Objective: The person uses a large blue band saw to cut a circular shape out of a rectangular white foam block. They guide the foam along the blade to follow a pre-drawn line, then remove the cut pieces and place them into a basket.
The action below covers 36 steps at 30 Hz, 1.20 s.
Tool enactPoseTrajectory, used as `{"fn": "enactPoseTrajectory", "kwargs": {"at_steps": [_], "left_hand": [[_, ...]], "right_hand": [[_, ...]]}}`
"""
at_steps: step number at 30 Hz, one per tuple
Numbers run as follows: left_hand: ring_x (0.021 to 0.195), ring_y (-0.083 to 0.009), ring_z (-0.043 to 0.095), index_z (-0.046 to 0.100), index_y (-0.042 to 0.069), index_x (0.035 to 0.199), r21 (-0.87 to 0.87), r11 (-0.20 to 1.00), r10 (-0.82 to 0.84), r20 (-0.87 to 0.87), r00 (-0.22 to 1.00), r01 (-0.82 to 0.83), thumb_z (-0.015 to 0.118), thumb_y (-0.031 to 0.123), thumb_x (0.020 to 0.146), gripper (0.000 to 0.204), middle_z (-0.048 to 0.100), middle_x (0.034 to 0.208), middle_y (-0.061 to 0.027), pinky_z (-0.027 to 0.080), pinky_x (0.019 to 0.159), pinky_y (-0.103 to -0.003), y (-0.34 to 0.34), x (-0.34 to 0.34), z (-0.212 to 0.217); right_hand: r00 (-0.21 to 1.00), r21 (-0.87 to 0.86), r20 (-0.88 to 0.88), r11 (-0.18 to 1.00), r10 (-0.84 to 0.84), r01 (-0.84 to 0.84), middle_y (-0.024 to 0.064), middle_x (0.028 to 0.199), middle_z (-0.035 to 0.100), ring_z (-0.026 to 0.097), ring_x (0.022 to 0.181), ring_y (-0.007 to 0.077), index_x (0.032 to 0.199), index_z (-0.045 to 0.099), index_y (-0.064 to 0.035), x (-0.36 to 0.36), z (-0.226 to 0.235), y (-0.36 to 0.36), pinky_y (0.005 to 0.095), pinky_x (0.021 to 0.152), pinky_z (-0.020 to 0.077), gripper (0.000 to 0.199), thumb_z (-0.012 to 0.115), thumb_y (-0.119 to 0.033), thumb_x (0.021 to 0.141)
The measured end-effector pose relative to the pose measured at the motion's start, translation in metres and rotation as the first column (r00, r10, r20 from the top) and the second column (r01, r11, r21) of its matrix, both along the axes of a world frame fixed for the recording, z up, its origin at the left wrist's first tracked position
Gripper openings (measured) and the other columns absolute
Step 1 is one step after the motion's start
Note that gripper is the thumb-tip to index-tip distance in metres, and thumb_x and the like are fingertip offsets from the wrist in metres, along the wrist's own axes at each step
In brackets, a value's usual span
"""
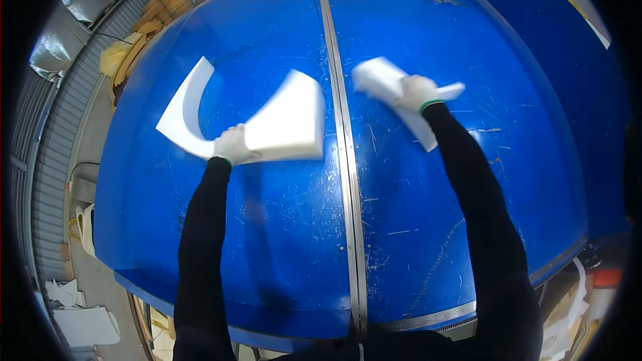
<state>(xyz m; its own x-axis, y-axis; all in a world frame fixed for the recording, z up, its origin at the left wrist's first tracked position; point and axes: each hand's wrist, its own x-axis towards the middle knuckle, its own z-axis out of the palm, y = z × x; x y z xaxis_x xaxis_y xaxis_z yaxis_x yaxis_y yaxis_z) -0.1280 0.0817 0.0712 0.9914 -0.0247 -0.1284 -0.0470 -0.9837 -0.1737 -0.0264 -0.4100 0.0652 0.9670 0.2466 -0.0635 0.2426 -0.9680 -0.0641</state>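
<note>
On blue table (pixel 281 227), left hand (pixel 233 145) grip closed on white foam piece (pixel 284 124), right hand (pixel 416 92) clutching white foam strip (pixel 384 80).

A person in black sleeves and white gloves works over a scratched blue table (pixel 281 241), seen from above; a metal strip (pixel 344 160) runs down its middle, splitting the top in two; the left hand (pixel 233 145) grips a white foam piece (pixel 284 124), wedge-shaped and blurred, just left of the strip; a curved white offcut (pixel 184 110) lies flat beside that hand, its lower end touching or passing under the glove; the right hand (pixel 416 92) clutches another white piece (pixel 388 87) right of the strip, also blurred; cardboard scraps (pixel 144 33) are stacked beyond the table's far left edge; white scraps (pixel 83 317) lie on the floor at lower left.
</note>
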Motion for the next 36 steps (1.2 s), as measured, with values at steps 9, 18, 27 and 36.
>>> {"fn": "enactPoseTrajectory", "kwargs": {"at_steps": [9,18,27,36], "left_hand": [[0.092,-0.0437,0.068,0.055,0.002,0.134,-0.324,0.733,-0.619,0.045,0.784,0.598,0.083,0.04,0.075,0.076,0.066,0.116,-0.0216,0.057,0.076,-0.051,0.008,-0.161,-0.005],[0.109,-0.0442,0.066,0.061,-0.011,0.126,-0.456,0.736,-0.622,-0.163,0.766,0.501,0.082,0.047,0.078,0.078,0.068,0.118,-0.0308,0.051,0.096,-0.047,-0.105,-0.294,0.013],[0.109,-0.0391,0.066,0.063,-0.01,0.125,-0.551,0.683,-0.67,-0.211,0.711,0.48,0.084,0.039,0.08,0.07,0.07,0.118,-0.0274,0.051,0.096,-0.046,-0.136,-0.294,0.02],[0.102,-0.03,0.069,0.064,0.0,0.126,-0.764,0.52,-0.721,-0.152,0.676,0.383,0.07,0.035,0.091,0.05,0.073,0.112,-0.0196,0.055,0.086,-0.043,-0.151,-0.306,0.029]], "right_hand": [[0.955,0.414,-0.161,0.861,-0.25,0.296,0.0302,0.127,0.064,0.064,0.117,0.0443,0.161,0.028,-0.0117,-0.308,0.039,-0.13,0.049,0.1,0.0498,0.112,0.085,-0.048,0.072],[0.661,0.797,0.003,0.4,-0.75,0.451,0.0267,0.121,0.063,0.063,0.111,0.0413,0.137,0.051,0.0061,-0.716,0.021,-0.018,0.0476,0.096,0.0509,0.088,0.084,-0.044,0.074],[-0.524,0.183,0.133,-0.498,-0.842,0.847,0.0253,0.128,0.061,0.059,0.122,0.037,0.14,0.048,0.0003,-1.122,0.073,-0.02,0.0476,0.103,0.0478,0.095,0.082,-0.056,0.071],[-0.07,0.338,0.325,0.046,-0.943,0.94,0.0285,0.153,0.043,0.042,0.142,0.0429,0.154,0.034,0.0028,-0.951,0.014,-0.148,0.0494,0.117,0.0369,0.101,0.082,-0.048,0.081]]}}
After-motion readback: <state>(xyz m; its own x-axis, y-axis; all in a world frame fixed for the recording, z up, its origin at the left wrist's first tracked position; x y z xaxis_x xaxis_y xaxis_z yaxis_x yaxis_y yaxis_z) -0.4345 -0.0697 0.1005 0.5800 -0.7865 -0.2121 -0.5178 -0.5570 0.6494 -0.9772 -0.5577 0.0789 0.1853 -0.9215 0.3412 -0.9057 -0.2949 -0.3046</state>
